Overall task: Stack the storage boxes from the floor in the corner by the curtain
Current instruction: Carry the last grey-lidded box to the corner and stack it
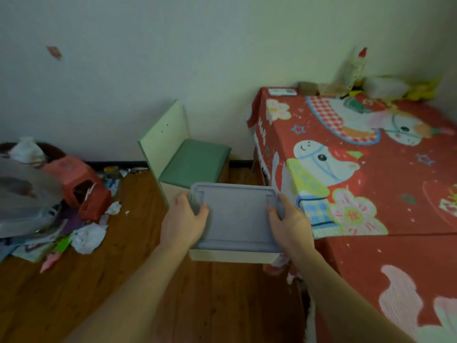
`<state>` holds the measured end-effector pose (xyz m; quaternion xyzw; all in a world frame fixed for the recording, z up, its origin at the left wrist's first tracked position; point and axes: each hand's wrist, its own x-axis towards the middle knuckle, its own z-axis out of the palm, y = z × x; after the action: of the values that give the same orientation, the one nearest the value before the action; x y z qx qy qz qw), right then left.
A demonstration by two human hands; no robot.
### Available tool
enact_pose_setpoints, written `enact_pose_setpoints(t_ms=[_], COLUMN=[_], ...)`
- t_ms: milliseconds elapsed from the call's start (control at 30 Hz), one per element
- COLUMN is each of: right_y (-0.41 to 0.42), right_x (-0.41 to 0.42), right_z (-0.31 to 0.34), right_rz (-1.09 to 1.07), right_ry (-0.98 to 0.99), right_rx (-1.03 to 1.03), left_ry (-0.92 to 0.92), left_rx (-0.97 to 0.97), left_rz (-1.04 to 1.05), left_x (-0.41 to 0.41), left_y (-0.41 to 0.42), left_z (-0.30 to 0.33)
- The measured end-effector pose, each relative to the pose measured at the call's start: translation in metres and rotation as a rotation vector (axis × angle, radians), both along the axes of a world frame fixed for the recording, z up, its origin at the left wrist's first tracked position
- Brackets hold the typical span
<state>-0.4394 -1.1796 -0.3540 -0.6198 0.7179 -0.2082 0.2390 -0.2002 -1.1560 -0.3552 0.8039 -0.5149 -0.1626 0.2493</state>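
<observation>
Left hand [184, 220] and right hand [289, 219] grip the grey-lidded storage box [236, 216] over the wooden floor [118, 280]; chair [183, 154] behind.

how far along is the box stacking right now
Done: nothing stacked shows here, and no curtain corner is in view. In hand: one storage box with a grey lid, gripped at its ends by the left hand and right hand, held above the wooden floor. Left: carrying and setting it down.

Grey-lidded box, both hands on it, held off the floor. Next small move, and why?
Probably keep the grip and turn to find the curtain corner. Left hand and right hand each grip a side of the storage box, held over the wooden floor between the small chair and the table with the red cloth. No curtain shows in this view.
</observation>
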Motion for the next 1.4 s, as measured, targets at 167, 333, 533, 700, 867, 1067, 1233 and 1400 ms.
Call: enact_pose_setpoints(t_ms=[167,333,533,700,867,1067,1233,1400], right_y=[-0.014,-0.028,-0.037,-0.036,-0.031,-0.024,-0.011,-0.001], right_x=[0.0,-0.005,-0.014,-0.014,-0.016,-0.018,-0.019,-0.026], right_z=[0.068,0.14,0.216,0.278,0.335,0.38,0.395,0.41], right_rz=[0.039,0.05,0.04,0.046,0.04,0.028,-0.002,-0.067], right_ry=[-0.022,0.011,0.045,0.094,0.125,0.219,0.275,0.275], right_rx=[-0.04,-0.088,-0.148,-0.212,-0.248,-0.266,-0.271,-0.303], left_ry=[-0.003,0.026,-0.007,-0.044,-0.038,-0.041,-0.053,-0.052], left_rx=[-0.046,-0.077,-0.109,-0.13,-0.176,-0.234,-0.254,-0.289], left_rz=[-0.02,-0.053,-0.107,-0.106,-0.142,-0.167,-0.221,-0.274], left_x=[0.001,0.0,-0.004,-0.002,-0.001,-0.004,-0.003,-0.012], left_y=[-0.013,-0.019,-0.031,-0.035,-0.037,-0.038,-0.036,-0.041], left_z=[0.066,0.14,0.223,0.279,0.328,0.375,0.389,0.402])
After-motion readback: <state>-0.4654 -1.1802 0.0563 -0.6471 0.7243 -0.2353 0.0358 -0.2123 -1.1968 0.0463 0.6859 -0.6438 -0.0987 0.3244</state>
